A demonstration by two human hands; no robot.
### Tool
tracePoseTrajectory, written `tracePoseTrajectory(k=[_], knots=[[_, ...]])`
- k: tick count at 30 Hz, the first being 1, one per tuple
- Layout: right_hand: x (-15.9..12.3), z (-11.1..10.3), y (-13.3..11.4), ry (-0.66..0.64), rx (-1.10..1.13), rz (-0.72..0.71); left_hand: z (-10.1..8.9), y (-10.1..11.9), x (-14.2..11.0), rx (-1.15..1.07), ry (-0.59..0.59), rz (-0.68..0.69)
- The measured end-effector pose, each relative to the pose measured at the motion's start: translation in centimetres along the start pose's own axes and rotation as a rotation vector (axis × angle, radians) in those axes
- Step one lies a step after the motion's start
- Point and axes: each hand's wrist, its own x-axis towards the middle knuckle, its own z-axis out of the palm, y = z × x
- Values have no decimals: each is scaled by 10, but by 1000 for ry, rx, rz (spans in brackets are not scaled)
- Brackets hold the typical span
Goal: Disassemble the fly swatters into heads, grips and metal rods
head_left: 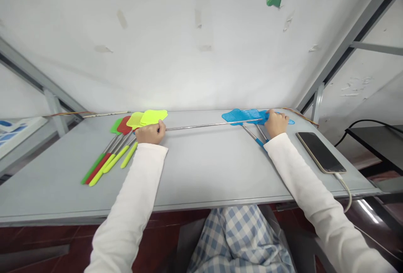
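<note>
My left hand [151, 133] is closed round the handle end of a long silver telescopic rod [208, 125] that stretches right across the grey table [201, 172]. The rod ends in a blue fly swatter head [239, 116]. My right hand [276, 123] is closed on the blue swatter heads at the far right, where two more blue swatters [256, 134] lie with short rods and blue handles. Beside my left hand lie several swatters with green, red and yellow heads [138, 120] and matching handles [107, 162].
A phone [320, 152] lies face up at the table's right end, with a white cable [346, 189] running off the front edge. A white wall stands right behind the table. Metal frame bars rise at the left and right.
</note>
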Motion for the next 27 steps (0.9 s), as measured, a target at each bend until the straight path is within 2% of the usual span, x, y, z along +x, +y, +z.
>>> tracePoseTrajectory(k=[6,14,18,23,27], knots=[[-4,0,0,-115,-34,-96,13,0,-3,16,2,-7],[4,3,14,-208,-85,-263,7,6,-3,-2,-60,-66],[-1,3,5,-180,-100,-370,4,12,-5,20,-71,-67],[-9,-3,-16,-132,-45,-588,2,28,-7,-35,-62,-51],[-9,-7,-20,-89,-23,-672,1,29,-7,-39,-72,-61]])
